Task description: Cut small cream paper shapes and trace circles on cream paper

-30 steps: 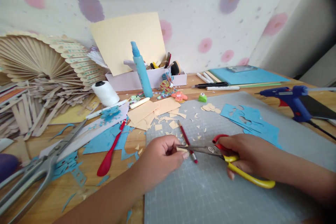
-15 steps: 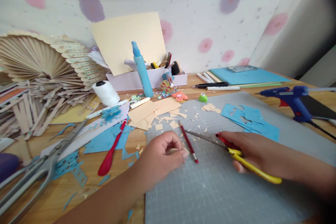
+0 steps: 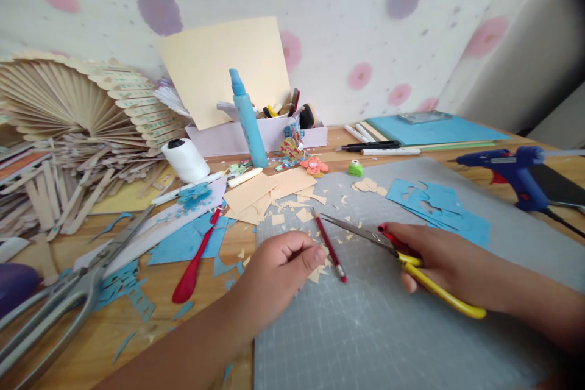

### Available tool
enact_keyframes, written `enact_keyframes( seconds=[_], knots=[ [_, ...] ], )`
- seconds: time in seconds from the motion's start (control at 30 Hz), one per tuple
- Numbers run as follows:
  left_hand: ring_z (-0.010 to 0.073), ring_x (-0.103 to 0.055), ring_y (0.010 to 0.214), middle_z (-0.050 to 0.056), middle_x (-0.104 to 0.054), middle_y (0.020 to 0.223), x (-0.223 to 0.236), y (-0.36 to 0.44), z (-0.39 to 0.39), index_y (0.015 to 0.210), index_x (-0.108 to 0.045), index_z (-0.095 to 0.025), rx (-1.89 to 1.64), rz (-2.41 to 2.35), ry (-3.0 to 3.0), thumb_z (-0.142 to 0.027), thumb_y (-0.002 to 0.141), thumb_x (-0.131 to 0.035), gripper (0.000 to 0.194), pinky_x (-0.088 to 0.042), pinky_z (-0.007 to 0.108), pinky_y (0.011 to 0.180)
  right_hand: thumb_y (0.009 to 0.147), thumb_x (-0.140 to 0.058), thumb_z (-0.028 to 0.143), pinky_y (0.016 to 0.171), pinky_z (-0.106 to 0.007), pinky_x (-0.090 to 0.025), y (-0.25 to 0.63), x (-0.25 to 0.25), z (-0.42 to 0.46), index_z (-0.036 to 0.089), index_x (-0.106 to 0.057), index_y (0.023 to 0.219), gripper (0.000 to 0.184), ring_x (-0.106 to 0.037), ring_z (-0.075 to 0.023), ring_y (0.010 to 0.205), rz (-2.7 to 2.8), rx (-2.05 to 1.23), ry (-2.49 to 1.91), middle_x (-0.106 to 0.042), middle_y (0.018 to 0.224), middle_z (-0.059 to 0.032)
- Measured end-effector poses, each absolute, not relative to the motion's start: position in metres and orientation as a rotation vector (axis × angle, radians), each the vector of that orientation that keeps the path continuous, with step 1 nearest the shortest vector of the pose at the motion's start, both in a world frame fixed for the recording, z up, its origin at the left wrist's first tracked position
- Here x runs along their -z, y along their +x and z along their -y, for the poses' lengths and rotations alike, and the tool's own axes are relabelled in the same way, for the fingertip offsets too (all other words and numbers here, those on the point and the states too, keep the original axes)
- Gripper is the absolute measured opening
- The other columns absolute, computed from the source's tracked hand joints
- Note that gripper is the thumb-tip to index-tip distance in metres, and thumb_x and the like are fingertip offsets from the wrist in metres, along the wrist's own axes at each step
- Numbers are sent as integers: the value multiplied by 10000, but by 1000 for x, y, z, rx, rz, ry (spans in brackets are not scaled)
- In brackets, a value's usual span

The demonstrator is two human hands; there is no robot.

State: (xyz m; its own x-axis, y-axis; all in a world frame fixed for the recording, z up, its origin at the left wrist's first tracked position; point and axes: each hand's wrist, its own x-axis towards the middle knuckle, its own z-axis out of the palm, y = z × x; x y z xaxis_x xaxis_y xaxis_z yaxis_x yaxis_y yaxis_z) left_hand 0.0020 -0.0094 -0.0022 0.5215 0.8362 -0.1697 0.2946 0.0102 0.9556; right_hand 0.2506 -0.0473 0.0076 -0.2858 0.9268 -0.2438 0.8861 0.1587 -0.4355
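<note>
My right hand [image 3: 427, 253] grips a pair of scissors [image 3: 361, 231] with yellow and red handles, its thumb in the red loop. The blades point left over the grey cutting mat [image 3: 365, 329], nearly closed. My left hand [image 3: 290, 265] is closed, thumb pressed against curled fingers; whatever is between them is hidden. A red pencil [image 3: 329, 248] lies on the mat between the hands, close to my left fingertips. Cream paper scraps [image 3: 315, 274] lie beside those fingertips, and more are scattered beyond the pencil.
Blue cut paper [image 3: 439, 210] and cream discs [image 3: 368, 185] lie on the mat. A blue glue gun [image 3: 507, 173] stands right. Large metal shears [image 3: 86, 286] and a red spoon-shaped tool [image 3: 194, 268] lie left. A blue spray bottle [image 3: 249, 122] stands before a white box [image 3: 214, 139].
My left thumb and fingers have drawn closer together, and cream scraps now show beside them. The scissor tips have risen slightly away from the pencil.
</note>
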Motion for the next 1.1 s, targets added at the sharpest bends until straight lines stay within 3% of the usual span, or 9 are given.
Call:
enact_keyframes(
  seconds=[0.1,0.2,0.47,0.6,0.73,1.1],
  knots=[
    [85,-414,467,-69,-429,530,4,2,9,744,-569,-179,-615,-981,1541,-404,848,-498,257,-331,226,487,769,-525,367,640,-359,-436,249,-9,48,236,-448,787,153,-561,-249,728,2327,-782,-1826,-619,797,-67],
    [103,-524,528,-34,-562,618,6,4,7,855,-567,-166,-669,-896,1403,-364,844,-512,205,-419,252,567,747,-530,363,633,-377,-438,248,-9,50,262,-426,778,148,-563,-263,714,2320,-744,-1823,-618,778,-72],
    [162,-671,748,43,-708,894,3,6,7,836,-477,-194,-736,-904,1216,-346,840,-572,180,-453,313,766,704,-553,353,617,-415,-459,246,-8,51,283,-438,775,152,-588,-296,701,2295,-711,-1797,-630,759,-72],
    [123,-565,709,-11,-616,736,5,4,7,792,-606,-178,-752,-1024,1371,-335,826,-579,163,-411,255,677,687,-557,326,628,-418,-462,247,-6,52,286,-442,790,159,-594,-302,721,2305,-714,-1805,-640,790,-76],
    [89,-459,577,-53,-509,580,6,5,8,687,-590,-174,-840,-1013,1330,-304,787,-615,166,-359,234,581,686,-569,330,612,-405,-453,248,-5,51,290,-443,776,160,-595,-298,720,2324,-706,-1805,-651,802,-75],
    [120,-652,641,-33,-658,613,4,12,10,685,-549,-161,-844,-888,915,-258,616,-786,266,-451,239,624,701,-566,346,560,-381,-422,244,-9,49,285,-435,692,145,-561,-274,628,2344,-757,-1802,-617,689,-64]
  ],
)
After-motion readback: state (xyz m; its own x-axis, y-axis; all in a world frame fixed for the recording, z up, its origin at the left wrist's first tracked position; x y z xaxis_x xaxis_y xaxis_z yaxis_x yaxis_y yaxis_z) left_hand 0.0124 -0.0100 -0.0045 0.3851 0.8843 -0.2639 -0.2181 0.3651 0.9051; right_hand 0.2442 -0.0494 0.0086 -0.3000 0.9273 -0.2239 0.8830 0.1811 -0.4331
